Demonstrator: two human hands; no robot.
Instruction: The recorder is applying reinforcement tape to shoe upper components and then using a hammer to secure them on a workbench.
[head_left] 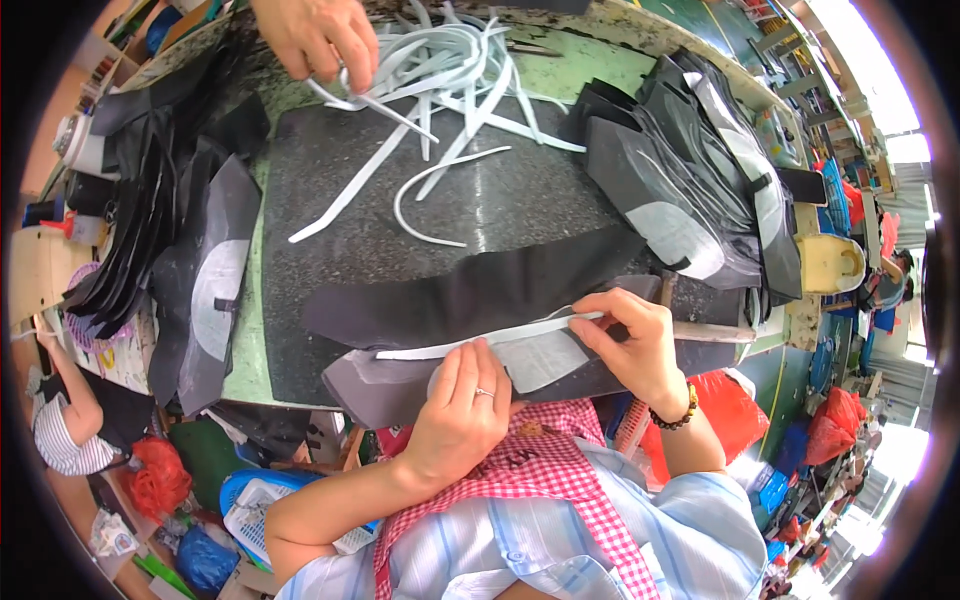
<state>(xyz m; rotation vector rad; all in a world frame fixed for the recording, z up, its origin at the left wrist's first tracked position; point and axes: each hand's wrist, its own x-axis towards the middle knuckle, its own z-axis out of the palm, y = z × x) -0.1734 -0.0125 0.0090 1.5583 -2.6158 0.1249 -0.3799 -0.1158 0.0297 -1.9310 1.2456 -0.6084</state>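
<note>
A dark grey cut piece of sheet material (pixel 352 388) with a pale patch lies at the table's near edge. Along its upper edge runs a narrow white strip (pixel 425 353). My left hand (pixel 465 395), a ring on one finger, presses its joined fingertips on the piece just below the strip; its thumb is mostly hidden. Between thumb and forefinger, my right hand (pixel 632 345) pinches the strip's right end. A black piece (pixel 470 285) lies just beyond the strip. At the far side another person's hand (pixel 320 45) touches a tangled heap of white strips (pixel 450 60).
Stacks of dark cut pieces stand left (pixel 205 270) and right (pixel 660 190) on the black work mat (pixel 330 160) and green table. One loose curved strip (pixel 400 205) lies mid-mat. Scissors-like metal tips (pixel 535 48) show behind the heap. A blue basket (pixel 255 490) sits below, left.
</note>
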